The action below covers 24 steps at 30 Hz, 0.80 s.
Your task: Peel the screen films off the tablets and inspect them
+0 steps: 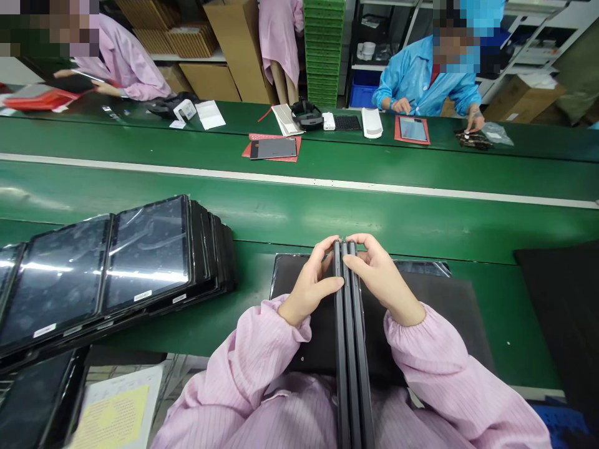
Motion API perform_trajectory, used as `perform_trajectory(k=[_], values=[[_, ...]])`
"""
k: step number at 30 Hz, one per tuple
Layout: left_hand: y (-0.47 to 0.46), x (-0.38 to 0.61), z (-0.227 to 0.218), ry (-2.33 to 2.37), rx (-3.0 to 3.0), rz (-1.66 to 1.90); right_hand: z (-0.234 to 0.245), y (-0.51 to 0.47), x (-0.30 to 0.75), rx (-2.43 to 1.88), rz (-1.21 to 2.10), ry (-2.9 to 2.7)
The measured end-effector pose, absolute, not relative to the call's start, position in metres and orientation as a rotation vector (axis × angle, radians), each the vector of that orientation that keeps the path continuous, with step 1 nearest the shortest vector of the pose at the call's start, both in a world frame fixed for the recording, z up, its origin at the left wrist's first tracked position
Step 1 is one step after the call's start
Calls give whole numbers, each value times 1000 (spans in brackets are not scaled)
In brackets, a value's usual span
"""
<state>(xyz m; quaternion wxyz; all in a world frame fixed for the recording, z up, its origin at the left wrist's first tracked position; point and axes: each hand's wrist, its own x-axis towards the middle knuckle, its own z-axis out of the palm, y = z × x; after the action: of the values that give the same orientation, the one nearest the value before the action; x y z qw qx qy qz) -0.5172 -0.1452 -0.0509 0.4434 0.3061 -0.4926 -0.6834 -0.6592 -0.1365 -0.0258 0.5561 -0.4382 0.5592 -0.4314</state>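
Three thin black tablet panels [350,349] stand on edge, pressed together, running from my lap toward the green table. My left hand [311,284] grips their left side with fingers curled over the top end. My right hand [381,277] clasps the right side the same way. Both hands are closed on the panels. Under them lies a black mat [430,299] on the table's near edge.
Fanned stacks of black screen panels [140,255] lie at the left. A green conveyor belt [299,206] runs across. On the far side, workers in blue and pink coats sit with a tablet on red foam [274,148]. Another dark mat [561,299] lies at the right.
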Motion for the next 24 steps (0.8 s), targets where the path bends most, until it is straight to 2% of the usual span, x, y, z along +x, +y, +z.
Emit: perform_trajectory(k=[11, 19, 22, 24], values=[[-143, -519, -50, -1227, 770, -1689, -24, -124, -666, -1161, -917, 1284], [-147, -520, -55, -1314, 795, -1643, -25, -124, -668, -1230, -968, 1285], [-139, -524, -60, -1368, 830, -1518, -31, -120, -664, -1280, -1092, 1323], [-121, -527, -70, -1382, 875, -1362, -43, -106, -660, -1366, -1289, 1319]])
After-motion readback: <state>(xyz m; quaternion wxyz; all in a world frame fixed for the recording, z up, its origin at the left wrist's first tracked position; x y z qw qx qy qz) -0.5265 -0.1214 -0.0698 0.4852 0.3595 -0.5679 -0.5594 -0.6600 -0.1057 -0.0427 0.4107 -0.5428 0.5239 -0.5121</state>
